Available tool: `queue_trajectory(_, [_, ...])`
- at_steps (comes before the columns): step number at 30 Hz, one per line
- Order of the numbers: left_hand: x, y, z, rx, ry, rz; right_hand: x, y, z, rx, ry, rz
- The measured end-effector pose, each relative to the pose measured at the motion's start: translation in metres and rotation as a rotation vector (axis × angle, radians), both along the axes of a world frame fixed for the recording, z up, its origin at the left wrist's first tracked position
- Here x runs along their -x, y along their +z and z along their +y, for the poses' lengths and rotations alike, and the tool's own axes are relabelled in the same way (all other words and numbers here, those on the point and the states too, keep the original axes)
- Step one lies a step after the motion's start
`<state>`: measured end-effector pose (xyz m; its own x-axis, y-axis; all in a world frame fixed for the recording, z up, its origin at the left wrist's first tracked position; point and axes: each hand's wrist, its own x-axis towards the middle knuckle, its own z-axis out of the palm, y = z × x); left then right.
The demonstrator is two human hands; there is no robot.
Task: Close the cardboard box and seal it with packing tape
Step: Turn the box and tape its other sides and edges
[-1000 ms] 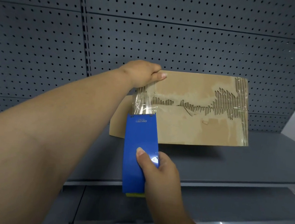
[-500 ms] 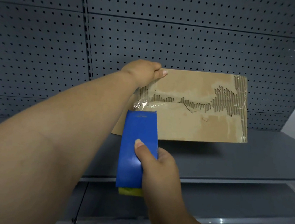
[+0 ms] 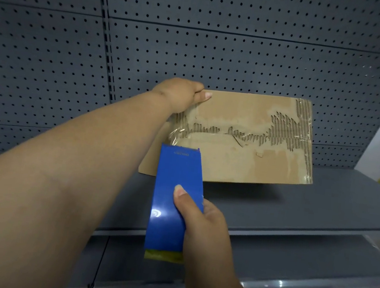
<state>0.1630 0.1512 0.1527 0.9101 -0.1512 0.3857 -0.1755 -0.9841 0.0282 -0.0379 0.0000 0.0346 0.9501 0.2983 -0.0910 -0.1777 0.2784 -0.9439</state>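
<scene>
Grey pegboard wall [image 3: 243,54] fills the upper frame, w/ a grey shelf [image 3: 319,212] below it. At centre-right, the cardboard box [image 3: 242,159] stands on this shelf, its facing side torn so the corrugation shows; old clear tape remains at the right edge.

Left hand [image 3: 180,95] grips the box's upper left corner, thumb on the front and other fingers hidden behind. Right hand [image 3: 201,217], lower centre, is curled round the blue tape dispenser [image 3: 175,197], thumb pressed on its flat face. A crinkled piece of clear packing tape [image 3: 177,134] runs from the dispenser's top edge to the box's left side.

Risks, as I judge: the tape looks wrinkled already, so it may fold on itself and not stick flat. Torn surface gives poor adhesion; the strip may lift again. If the left hand's hold is weak, pulling can drag the box fwd off the shelf. Whether the flaps are fully closed, I cannot tell.
</scene>
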Motion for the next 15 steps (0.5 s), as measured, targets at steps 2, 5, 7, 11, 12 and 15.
queue_trajectory(2, [0.0,0.0,0.001,-0.002,-0.006,0.002,-0.005,-0.009,0.004,0.061,-0.028,-0.008])
queue_trajectory(5, [0.0,-0.001,0.001,0.0,-0.004,0.004,-0.011,-0.018,0.007,0.126,-0.065,-0.044])
queue_trajectory(7, [0.001,0.0,0.001,0.01,0.003,0.008,-0.013,-0.021,0.007,0.152,-0.071,-0.059])
queue_trajectory(11, [0.005,0.001,-0.001,0.036,0.013,0.054,-0.014,-0.021,0.008,0.156,-0.071,-0.064])
queue_trajectory(12, [0.006,-0.001,-0.002,0.021,0.029,0.052,-0.014,-0.02,0.008,0.149,-0.067,-0.058])
queue_trajectory(15, [0.019,-0.009,-0.006,-0.015,0.08,-0.068,-0.016,-0.022,0.008,0.178,-0.063,-0.045])
